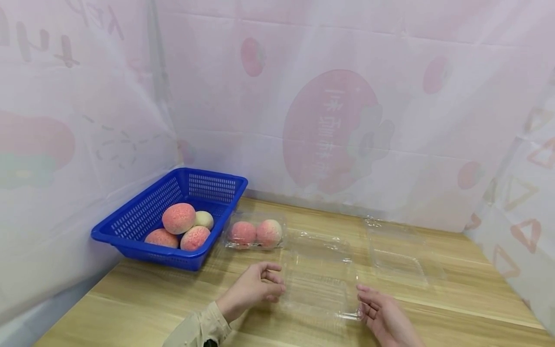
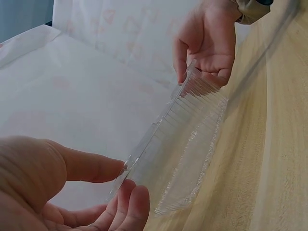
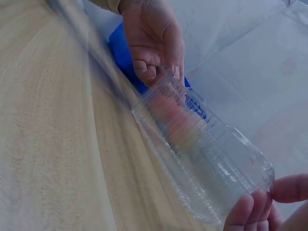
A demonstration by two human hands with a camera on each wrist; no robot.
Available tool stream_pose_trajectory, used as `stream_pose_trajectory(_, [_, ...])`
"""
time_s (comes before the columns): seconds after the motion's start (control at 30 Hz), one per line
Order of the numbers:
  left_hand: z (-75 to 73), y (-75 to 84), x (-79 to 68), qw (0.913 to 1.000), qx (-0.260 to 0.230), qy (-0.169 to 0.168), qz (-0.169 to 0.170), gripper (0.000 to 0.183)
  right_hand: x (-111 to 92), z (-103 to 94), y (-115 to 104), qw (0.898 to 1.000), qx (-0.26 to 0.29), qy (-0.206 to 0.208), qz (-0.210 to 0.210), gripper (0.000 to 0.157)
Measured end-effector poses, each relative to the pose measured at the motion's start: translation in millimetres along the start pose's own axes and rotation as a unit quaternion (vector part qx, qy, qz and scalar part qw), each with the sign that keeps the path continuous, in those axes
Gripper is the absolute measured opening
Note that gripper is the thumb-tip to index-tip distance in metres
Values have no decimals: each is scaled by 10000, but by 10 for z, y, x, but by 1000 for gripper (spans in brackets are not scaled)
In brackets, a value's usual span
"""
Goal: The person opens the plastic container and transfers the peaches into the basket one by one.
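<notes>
In the head view, an unlidded-looking clear plastic clamshell box (image 1: 318, 294) lies between my two hands at the front of the table. My left hand (image 1: 253, 289) pinches its left rim, the thumb on top and the fingers beneath, as the left wrist view shows. On the opposite side my right hand (image 1: 386, 315) pinches the right rim with thumb and fingertips (image 3: 245, 211). Seen from the wrists, the box is tilted and its ribbed wall (image 2: 192, 139) faces the wooden table. Nothing is visible inside it.
A blue basket (image 1: 217, 174) at the left holds several pink-and-cream peaches (image 1: 178, 218). Beside it stands a clear box (image 1: 277, 219) with two peaches (image 1: 244, 233) inside. Another clear clamshell (image 1: 399, 258) lies open at the right. Printed cloth (image 1: 338, 29) walls the wooden table (image 1: 130, 308).
</notes>
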State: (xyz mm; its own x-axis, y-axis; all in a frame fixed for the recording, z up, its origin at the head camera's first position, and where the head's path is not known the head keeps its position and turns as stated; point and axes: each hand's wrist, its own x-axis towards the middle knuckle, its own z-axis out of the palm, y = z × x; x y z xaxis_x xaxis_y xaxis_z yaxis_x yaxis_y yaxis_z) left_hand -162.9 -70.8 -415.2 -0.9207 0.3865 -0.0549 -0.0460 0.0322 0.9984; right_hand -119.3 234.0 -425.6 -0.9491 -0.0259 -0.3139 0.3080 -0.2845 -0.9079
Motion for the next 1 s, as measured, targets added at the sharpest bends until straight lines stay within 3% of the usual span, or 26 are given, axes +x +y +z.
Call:
stream_pose_trajectory(0.2, [8,74,50,9996,101,167,220,51,3,86,-112,9987,-72,382,-330,27])
stream_pose_trajectory(0.43, [-30,250,141,9977,331,217,555,48,55,151,-351,9968,-479,326,-548,23])
stream_pose_trajectory(0.67, [-14,349,373,9945,517,354,838,47,210,113,-603,9947,-827,261,-559,24])
stream_pose_trajectory(0.83, [34,345,583,9942,635,495,713,49,378,57,-715,9920,-1149,250,-458,22])
stream_pose_trajectory(1.0, [146,393,785,9922,936,529,625,52,552,-44,-817,9811,-1837,299,-522,31])
